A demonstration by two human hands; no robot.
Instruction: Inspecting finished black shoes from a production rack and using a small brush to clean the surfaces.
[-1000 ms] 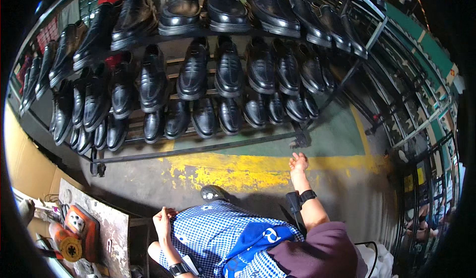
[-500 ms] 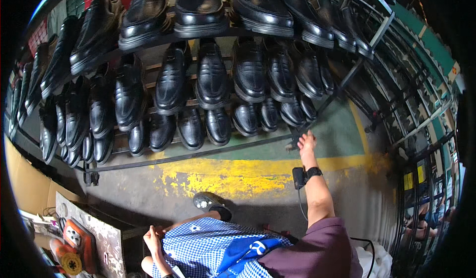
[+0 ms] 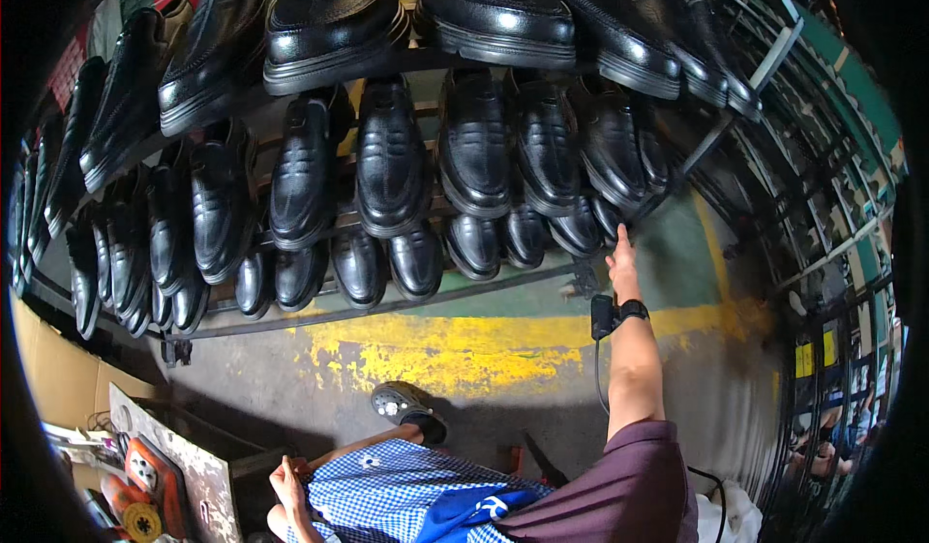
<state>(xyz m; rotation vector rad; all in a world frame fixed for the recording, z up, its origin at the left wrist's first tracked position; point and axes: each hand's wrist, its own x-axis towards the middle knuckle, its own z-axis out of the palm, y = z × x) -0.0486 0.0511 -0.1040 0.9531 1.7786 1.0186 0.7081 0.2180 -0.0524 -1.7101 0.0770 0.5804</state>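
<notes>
Rows of black leather slip-on shoes (image 3: pixel 476 146) stand toes toward me on a tiered metal rack (image 3: pixel 387 318). My right hand (image 3: pixel 622 262) is stretched forward to the rack's lower right end, just below the last small shoe (image 3: pixel 607 216) of the bottom row. Its fingers look extended, with nothing visible in them; whether they touch the rack I cannot tell. A watch-like band and a small black box with a cable (image 3: pixel 603 316) are on that wrist. By my lap, at the edge of the blue checked apron (image 3: pixel 373 480), my left hand (image 3: pixel 287 485) is closed, its palm side hidden.
Another dark rack (image 3: pixel 832 262) runs along the right side. At lower left are a worn metal panel (image 3: pixel 184 461), an orange device (image 3: pixel 150 485) and cardboard (image 3: pixel 63 354). A yellow stripe (image 3: pixel 426 349) crosses the floor before my clog (image 3: pixel 400 403).
My right arm has reached farther forward and slightly right, its fingers straightening. The upper rows of shoes appear larger and closer. My left hand stays by my lap.
</notes>
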